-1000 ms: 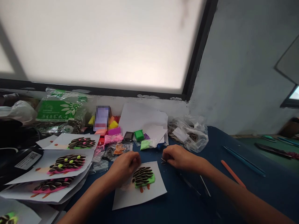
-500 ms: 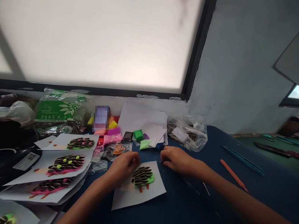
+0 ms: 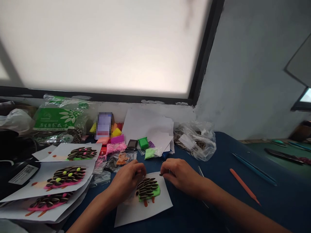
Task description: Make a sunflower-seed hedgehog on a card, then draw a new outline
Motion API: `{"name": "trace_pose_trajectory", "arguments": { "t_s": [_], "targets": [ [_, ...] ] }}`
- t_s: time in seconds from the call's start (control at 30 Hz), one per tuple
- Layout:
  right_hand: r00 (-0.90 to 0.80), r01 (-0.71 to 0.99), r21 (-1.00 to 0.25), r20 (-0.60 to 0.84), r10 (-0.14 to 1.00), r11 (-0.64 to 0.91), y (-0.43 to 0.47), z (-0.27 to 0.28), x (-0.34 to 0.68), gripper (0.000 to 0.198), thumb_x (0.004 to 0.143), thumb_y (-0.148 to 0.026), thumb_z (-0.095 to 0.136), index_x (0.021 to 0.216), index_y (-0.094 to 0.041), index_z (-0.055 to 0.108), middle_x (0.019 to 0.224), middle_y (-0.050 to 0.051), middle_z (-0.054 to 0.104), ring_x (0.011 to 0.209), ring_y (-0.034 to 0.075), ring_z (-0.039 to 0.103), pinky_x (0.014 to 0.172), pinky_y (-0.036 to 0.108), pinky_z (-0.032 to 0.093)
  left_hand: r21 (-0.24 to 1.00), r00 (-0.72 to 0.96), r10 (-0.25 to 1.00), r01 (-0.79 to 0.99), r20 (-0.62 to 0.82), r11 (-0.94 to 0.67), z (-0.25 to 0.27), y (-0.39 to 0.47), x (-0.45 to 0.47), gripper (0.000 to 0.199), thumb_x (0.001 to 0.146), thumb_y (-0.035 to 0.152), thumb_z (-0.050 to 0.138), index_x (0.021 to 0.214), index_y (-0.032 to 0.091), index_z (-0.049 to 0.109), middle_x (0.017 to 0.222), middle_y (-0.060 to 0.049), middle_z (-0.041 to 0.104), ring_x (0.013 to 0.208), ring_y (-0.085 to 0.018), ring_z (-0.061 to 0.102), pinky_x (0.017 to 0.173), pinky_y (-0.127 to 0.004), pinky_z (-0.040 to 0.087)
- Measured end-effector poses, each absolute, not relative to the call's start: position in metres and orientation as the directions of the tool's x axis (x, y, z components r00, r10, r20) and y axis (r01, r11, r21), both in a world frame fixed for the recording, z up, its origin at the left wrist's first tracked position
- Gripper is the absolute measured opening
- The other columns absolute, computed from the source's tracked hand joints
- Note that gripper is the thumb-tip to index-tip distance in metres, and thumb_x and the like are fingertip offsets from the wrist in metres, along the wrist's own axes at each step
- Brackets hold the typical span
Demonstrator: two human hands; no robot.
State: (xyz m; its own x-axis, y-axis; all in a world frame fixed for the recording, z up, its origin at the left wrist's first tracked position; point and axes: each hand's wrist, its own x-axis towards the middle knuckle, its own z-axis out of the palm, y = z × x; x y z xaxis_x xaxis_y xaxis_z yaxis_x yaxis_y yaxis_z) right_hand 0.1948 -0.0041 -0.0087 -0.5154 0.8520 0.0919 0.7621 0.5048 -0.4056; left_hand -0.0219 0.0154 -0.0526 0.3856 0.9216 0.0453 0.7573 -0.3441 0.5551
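A white paper sheet (image 3: 155, 212) lies on the blue tabletop, bearing a hedgehog picture (image 3: 148, 189) of green clay, rows of striped sunflower seeds and two brown clay legs. My left hand (image 3: 130, 178) rests at the sheet's upper left with its fingers curled in; whatever they may hold is hidden. Above the sheet's upper right corner is my right hand (image 3: 178, 174), thumb and forefinger pinched on a small dark piece that looks like a sunflower seed (image 3: 161, 175). The hedgehog's face is partly covered by my left hand.
Finished-looking hedgehog sheets (image 3: 65, 178) are stacked at left. Behind stand coloured clay packets (image 3: 116, 148), a green seed bag (image 3: 58, 118), white paper (image 3: 145, 123) and a clear bag of seeds (image 3: 196, 140). An orange tool (image 3: 244, 186) and blue tweezers (image 3: 255, 168) lie at right.
My right hand has moved left and down to the sheet's upper right corner, bringing the small dark piece into sight. My left hand stays almost in place. The view has shifted slightly.
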Motion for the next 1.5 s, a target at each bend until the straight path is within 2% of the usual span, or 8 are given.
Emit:
{"name": "trace_pose_trajectory", "arguments": {
  "t_s": [0.17,0.43,0.6,0.83,1.03,1.5],
  "targets": [
    [-0.493,0.700,-0.530,0.124,0.861,0.478,-0.007,-0.015,0.193,0.019,0.083,-0.007,0.058,0.088,-0.018,0.073,0.085,0.003,0.070,0.077,0.015,0.063,0.067,0.023,0.046,0.600,0.395,0.917,0.722,0.051,-0.344,-0.055,0.017,-0.023,0.020,0.083,0.017,0.048,0.080,0.022,0.067,0.085,-0.002,0.060,0.077,-0.018,0.057,0.067,-0.026,0.039],
    [-0.459,0.649,-0.616,0.151,0.875,0.447,-0.006,-0.024,0.193,0.017,0.082,-0.009,0.058,0.085,-0.019,0.072,0.082,0.002,0.071,0.074,0.015,0.063,0.066,0.023,0.045,0.647,0.407,0.912,0.682,0.054,-0.342,-0.058,0.018,-0.025,0.020,0.083,0.021,0.047,0.078,0.022,0.067,0.084,-0.002,0.061,0.076,-0.017,0.058,0.068,-0.026,0.040],
    [-0.457,0.633,-0.617,0.191,0.869,0.468,-0.007,-0.026,0.192,0.017,0.082,-0.009,0.057,0.080,-0.018,0.070,0.077,0.001,0.067,0.069,0.013,0.060,0.062,0.022,0.042,0.688,0.404,0.913,0.645,0.062,-0.332,-0.059,0.019,-0.025,0.022,0.082,0.025,0.045,0.076,0.022,0.066,0.081,-0.003,0.060,0.074,-0.018,0.058,0.067,-0.027,0.040],
    [-0.489,0.616,-0.619,0.185,0.853,0.487,-0.009,-0.029,0.193,0.020,0.087,-0.012,0.054,0.085,-0.019,0.073,0.079,0.002,0.064,0.072,0.013,0.060,0.063,0.022,0.042,0.703,0.398,0.916,0.638,0.048,-0.314,-0.058,0.017,-0.025,0.023,0.082,0.025,0.045,0.074,0.022,0.066,0.081,-0.003,0.059,0.073,-0.018,0.057,0.066,-0.027,0.038],
    [-0.484,0.611,-0.629,0.184,0.856,0.481,-0.012,-0.030,0.189,0.019,0.085,-0.008,0.056,0.084,-0.018,0.072,0.080,0.003,0.067,0.072,0.014,0.062,0.064,0.022,0.042,0.699,0.402,0.913,0.631,0.076,-0.336,-0.063,0.018,-0.026,0.023,0.082,0.023,0.045,0.075,0.022,0.067,0.079,-0.002,0.057,0.070,-0.017,0.055,0.064,-0.026,0.037],
    [-0.497,0.659,-0.551,0.192,0.846,0.512,-0.010,-0.042,0.191,0.019,0.087,-0.011,0.054,0.080,-0.018,0.070,0.077,0.002,0.063,0.067,0.012,0.059,0.060,0.020,0.039,0.690,0.407,0.910,0.635,0.083,-0.347,-0.066,0.019,-0.026,0.024,0.083,0.023,0.044,0.077,0.022,0.068,0.078,-0.001,0.055,0.067,-0.016,0.052,0.063,-0.026,0.035]
  ]
}}
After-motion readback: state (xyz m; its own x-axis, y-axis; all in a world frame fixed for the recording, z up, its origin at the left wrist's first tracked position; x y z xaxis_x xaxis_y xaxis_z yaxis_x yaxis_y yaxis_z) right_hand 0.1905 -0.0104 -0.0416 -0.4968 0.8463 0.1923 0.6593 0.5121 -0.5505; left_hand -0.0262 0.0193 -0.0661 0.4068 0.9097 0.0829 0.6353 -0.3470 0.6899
